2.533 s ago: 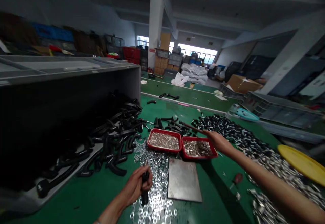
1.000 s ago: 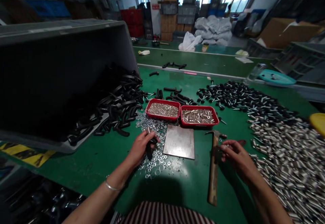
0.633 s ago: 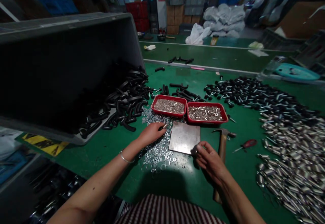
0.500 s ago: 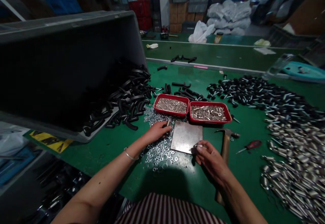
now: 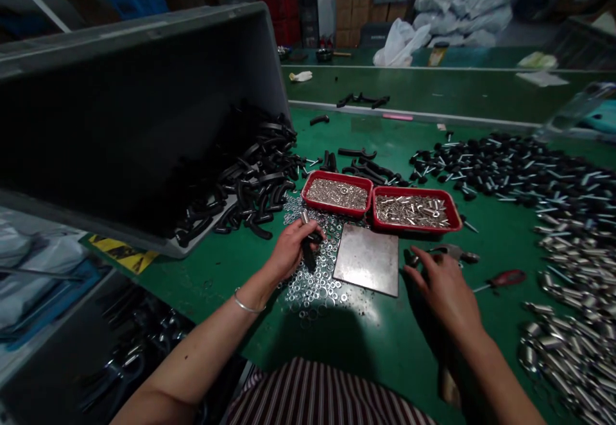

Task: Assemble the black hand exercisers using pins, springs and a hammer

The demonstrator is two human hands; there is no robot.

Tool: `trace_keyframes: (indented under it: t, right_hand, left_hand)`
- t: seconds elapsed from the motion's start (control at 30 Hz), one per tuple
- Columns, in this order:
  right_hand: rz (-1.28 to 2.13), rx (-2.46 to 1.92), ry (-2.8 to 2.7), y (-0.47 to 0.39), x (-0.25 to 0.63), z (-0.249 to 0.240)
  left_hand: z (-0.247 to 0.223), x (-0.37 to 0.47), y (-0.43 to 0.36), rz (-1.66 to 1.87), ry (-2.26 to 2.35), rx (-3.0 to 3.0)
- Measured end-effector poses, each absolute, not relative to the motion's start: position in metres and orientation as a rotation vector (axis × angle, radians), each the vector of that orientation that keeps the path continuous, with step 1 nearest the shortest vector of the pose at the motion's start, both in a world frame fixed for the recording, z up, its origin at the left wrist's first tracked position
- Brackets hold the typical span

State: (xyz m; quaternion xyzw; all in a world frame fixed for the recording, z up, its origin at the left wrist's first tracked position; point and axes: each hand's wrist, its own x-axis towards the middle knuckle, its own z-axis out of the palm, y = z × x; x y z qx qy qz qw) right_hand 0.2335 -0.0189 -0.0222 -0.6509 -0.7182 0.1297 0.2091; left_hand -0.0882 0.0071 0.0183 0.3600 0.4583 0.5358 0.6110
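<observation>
My left hand point(image 5: 291, 245) is closed on a black handle point(image 5: 308, 255) with a silver metal end, above scattered washers point(image 5: 308, 293). To its right a square metal plate point(image 5: 367, 259) lies bare on the green table. My right hand point(image 5: 445, 284) is over the hammer point(image 5: 450, 390), with thumb and fingers apart and nothing seen between them; it covers part of the hammer's handle. Behind the plate stand two red trays, the left one point(image 5: 337, 208) with tiny parts and the right one point(image 5: 414, 227) with small metal pins.
A large grey bin point(image 5: 276, 59) lies tipped at the left, black handles point(image 5: 262, 181) spilling out. On the right are a red screwdriver point(image 5: 507, 277), a heap of black-headed screws point(image 5: 510, 168) and a pile of metal cylinders point(image 5: 568, 341).
My right hand has moved right from the plate's edge to the hammer, and its fingers have opened. The black handle in my left hand now shows below its fingers. The view has shifted slightly.
</observation>
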Motion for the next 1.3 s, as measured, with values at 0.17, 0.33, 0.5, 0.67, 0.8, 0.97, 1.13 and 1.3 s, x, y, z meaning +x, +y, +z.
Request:
trace_keyframes:
  t: [0.17,0.33,0.5,0.67,0.8,0.97,1.13,1.3]
  right_hand:
    - [0.577,-1.363,-2.192,-0.036,0.167,-0.010]
    - [0.750,-1.126,-2.513,-0.055,0.100,-0.019]
    - [0.674,-1.261,-2.636,-0.079,0.091,-0.025]
    - [0.599,-1.272,-2.647,-0.085,0.098,-0.023]
    - [0.967,-1.185,-2.104,-0.073,0.107,-0.012]
    - [1.575,-1.117,-1.012,-0.065,0.113,0.004]
    - [1.859,-0.951,-0.702,-0.070,0.115,0.003]
    - [1.809,-0.958,-0.856,-0.077,0.126,0.001]
  left_hand:
    - [0.018,-0.100,0.003,1.433,1.116,0.764]
    - [0.012,-0.105,-0.012,1.349,1.199,0.824]
    - [0.014,-0.121,-0.033,1.247,1.278,0.924]
    - [0.013,-0.121,-0.047,1.167,1.297,0.982]
    - [0.012,-0.093,-0.054,1.137,1.272,1.115]
    - [0.013,-0.053,-0.060,1.224,1.206,1.278]
    - [0.013,-0.031,-0.062,1.222,1.212,1.276]
    - [0.013,-0.021,-0.065,1.196,1.241,1.260]
